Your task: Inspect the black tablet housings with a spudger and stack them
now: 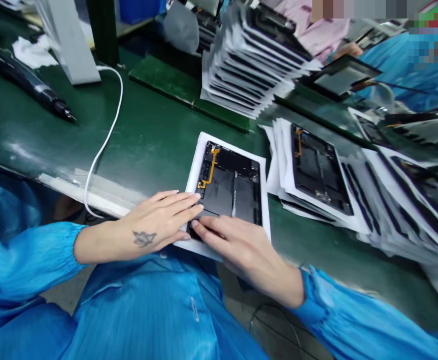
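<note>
An opened tablet (222, 187), with black internals and an orange flex cable (211, 170), rests on a white sheet (264, 200) at the table's front edge. My left hand (162, 217) lies flat, fingers outstretched over the tablet's lower left side. Across its near end is my right hand (237, 240), with bent fingers. One right fingertip touches the lower left corner, close to the left fingers, and a gap shows between the fingers. The right thumb and whatever lies beneath both hands are hidden.
Opened tablets interleaved with white sheets form a tall stack (249, 65) at the back and a lower stack (320, 170) on the right. A black electric screwdriver (34, 87) lies at left. A white cable (109, 130) runs past a grey stand (68, 45). A co-worker's blue sleeve (399, 65) shows at upper right.
</note>
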`<state>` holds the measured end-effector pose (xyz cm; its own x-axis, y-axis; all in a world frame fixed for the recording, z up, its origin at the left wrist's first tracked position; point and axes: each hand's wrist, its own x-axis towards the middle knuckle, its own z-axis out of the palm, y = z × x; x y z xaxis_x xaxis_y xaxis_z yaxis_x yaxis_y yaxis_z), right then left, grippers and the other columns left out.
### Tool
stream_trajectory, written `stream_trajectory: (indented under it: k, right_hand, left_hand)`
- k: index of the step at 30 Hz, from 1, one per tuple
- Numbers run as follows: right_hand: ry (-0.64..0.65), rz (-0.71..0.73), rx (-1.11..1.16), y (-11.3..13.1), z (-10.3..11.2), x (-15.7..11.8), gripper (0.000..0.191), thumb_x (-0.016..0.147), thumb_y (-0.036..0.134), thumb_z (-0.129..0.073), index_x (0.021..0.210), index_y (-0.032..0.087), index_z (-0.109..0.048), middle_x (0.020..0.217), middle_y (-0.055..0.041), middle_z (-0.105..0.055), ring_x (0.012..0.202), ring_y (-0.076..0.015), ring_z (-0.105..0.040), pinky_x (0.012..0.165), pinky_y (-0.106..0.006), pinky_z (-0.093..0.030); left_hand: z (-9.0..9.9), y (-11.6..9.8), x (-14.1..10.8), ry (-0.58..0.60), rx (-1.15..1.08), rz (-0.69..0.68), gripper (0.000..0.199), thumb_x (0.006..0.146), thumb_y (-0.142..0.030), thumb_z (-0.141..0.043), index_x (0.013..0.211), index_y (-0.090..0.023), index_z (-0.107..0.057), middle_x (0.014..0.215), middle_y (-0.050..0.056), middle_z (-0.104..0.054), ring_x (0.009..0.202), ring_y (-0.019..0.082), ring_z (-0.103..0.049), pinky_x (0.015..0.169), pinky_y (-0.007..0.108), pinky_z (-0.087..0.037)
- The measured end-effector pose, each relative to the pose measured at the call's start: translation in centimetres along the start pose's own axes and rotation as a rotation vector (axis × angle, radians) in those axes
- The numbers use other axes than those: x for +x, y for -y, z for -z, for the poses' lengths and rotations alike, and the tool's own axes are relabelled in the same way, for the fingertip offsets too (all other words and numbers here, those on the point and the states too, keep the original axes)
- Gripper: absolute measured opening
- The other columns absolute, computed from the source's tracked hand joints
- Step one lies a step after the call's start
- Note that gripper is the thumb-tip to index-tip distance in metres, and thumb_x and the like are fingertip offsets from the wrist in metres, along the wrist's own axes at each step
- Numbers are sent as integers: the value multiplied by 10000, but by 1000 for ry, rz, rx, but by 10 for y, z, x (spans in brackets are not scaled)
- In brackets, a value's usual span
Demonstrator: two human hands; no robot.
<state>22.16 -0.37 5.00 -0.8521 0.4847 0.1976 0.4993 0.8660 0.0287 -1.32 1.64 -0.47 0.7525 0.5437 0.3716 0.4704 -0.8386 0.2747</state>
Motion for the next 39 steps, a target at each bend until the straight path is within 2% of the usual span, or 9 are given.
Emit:
stream_trajectory:
  k: [3,5,7,9,13,17,23,32,39]
  right_hand:
    - [-209,-210,76,11,-3,-15,294,1001,207,-560,1279,171,-650,936,-62,-728,745,-152,-642,629,-275,-493]
    - [-481,-458,128,26,-6,-23,426,935,187,-669,1356,232,-619,786,-2,-679,644,-132,-590,609,-270,-472]
    - [-750,-711,310,40,-10,-27,371,962,219,-638,1328,275,-650,650,39,-576,555,-114,-509,569,-267,-436]
    - [-849,-821,560,47,-15,-27,323,1046,393,-473,1200,272,-730,649,14,-547,588,-135,-522,590,-294,-452]
    - [-732,-681,678,48,-29,-30,633,1046,577,-273,960,222,-790,767,-69,-654,738,-205,-610,643,-366,-486]
    - [-694,-482,524,49,-44,-35,200,1002,266,-570,1115,190,-716,852,-65,-719,786,-209,-650,701,-376,-534]
    - [-565,-316,192,52,-56,-37,328,867,40,-690,1185,119,-685,877,-75,-748,893,-227,-635,885,-448,-584]
    - [-653,-493,172,62,-57,-53,472,834,-51,-657,1253,166,-677,892,-46,-728,879,-202,-663,970,-497,-605]
    - [-663,-666,607,45,-32,-43,286,910,51,-626,1117,226,-717,1003,-39,-734,926,-188,-688,790,-333,-573]
  left_hand:
    - [5,-1,-9,-72,30,27,462,1048,-305,-479,1448,-74,-470,1475,181,-542,1386,294,-508,1126,439,-464]
    - [6,-1,-17,-153,27,31,380,1035,-191,-474,1396,-81,-520,1384,169,-616,1319,280,-568,1078,426,-511]
    - [5,-3,-23,-212,24,10,333,1015,-94,-452,1326,-86,-571,1291,150,-670,1245,255,-619,1034,400,-546]
    - [4,-6,-25,-243,44,-33,310,1005,-64,-449,1277,-75,-596,1234,147,-695,1186,249,-650,993,383,-571]
    - [2,-10,-18,-258,141,-131,278,1004,-65,-461,1239,-55,-610,1202,160,-709,1140,264,-676,933,385,-597]
    - [3,-11,-11,-230,197,-195,287,1014,-54,-413,1195,-60,-634,1186,162,-724,1111,250,-699,896,366,-611]
    - [2,-12,-7,-224,197,-231,243,1012,-75,-452,1140,-46,-655,1192,172,-728,1118,265,-706,916,386,-616]
    - [2,-18,-8,-199,171,-148,285,1010,-59,-425,1189,-54,-647,1215,145,-722,1144,251,-687,924,361,-602]
    - [5,-35,1,-97,382,-152,319,996,-93,-443,1256,-73,-628,1166,173,-717,1062,296,-700,859,405,-576]
